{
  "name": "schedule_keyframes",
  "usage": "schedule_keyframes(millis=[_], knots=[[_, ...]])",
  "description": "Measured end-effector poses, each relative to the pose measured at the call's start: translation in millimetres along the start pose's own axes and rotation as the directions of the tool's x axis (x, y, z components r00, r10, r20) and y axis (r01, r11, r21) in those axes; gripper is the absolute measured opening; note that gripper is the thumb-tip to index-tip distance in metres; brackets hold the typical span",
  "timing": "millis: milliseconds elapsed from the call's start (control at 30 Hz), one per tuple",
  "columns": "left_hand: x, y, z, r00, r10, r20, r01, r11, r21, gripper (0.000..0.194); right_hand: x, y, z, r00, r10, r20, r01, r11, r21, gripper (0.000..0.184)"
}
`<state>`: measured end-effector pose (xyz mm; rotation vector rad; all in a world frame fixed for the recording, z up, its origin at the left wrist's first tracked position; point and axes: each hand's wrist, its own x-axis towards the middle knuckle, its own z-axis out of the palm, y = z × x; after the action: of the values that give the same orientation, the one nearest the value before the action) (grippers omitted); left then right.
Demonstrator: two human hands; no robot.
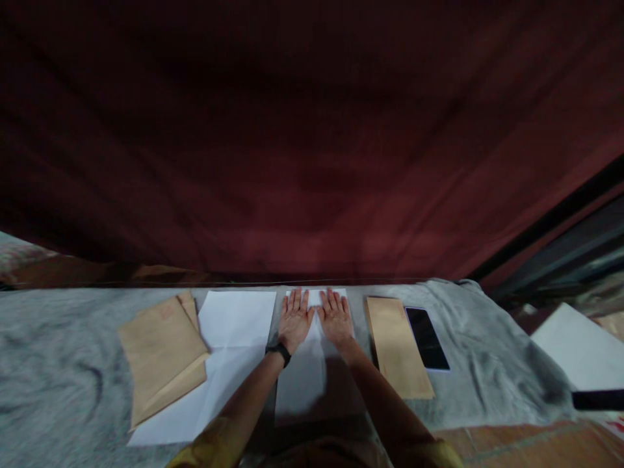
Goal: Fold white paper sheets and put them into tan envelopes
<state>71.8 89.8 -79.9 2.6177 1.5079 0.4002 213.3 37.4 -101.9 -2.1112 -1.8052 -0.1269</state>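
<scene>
A white sheet of paper [319,383] lies in front of me on the grey cloth. My left hand [295,320] rests flat on its upper left part, fingers stretched out and a black band on the wrist. Beside it, my right hand [335,317] presses flat on the upper right part, fingers spread, thumbs close together. Creases show on the sheet, and my arms shade its lower half. Left of my hands is another creased white sheet [234,325], partly under several brown envelopes [163,344]. To the right lies a stack of long brown envelopes [397,344].
A phone [428,338] with a dark screen lies right of the brown stack. Grey cloth [58,351] covers the work surface, wrinkled at the right. A dark red curtain [312,162] hangs behind the far edge. At far right is a white panel [575,351].
</scene>
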Motion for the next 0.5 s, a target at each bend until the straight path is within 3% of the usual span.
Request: schedule_keyframes(millis=[200, 267, 433, 500], knots=[[-0.8, -0.5, -1.9, 1.000, -0.007, -0.029, 0.007, 1.000, 0.014, 0.056, 8.2, -8.9, 5.4, 0.967, 0.227, -0.112, -0.226, 0.974, 0.017, 0.054], [-0.9, -0.1, -3.4, 1.000, 0.002, -0.012, -0.002, 1.000, -0.007, 0.054, 5.4, -14.7, 4.2, 0.972, 0.209, -0.105, -0.208, 0.978, 0.018, 0.053], [-0.6, -0.4, -6.4, 1.000, 0.014, 0.002, -0.013, 0.999, -0.052, 0.053, -11.6, -24.8, -1.1, 1.000, 0.016, 0.021, -0.017, 0.999, 0.027, 0.051], [-0.5, -0.6, -6.7, 1.000, 0.011, 0.004, -0.011, 0.999, -0.050, 0.052, -16.8, -21.8, -2.9, 1.000, 0.016, -0.008, -0.016, 1.000, 0.025, 0.051]])
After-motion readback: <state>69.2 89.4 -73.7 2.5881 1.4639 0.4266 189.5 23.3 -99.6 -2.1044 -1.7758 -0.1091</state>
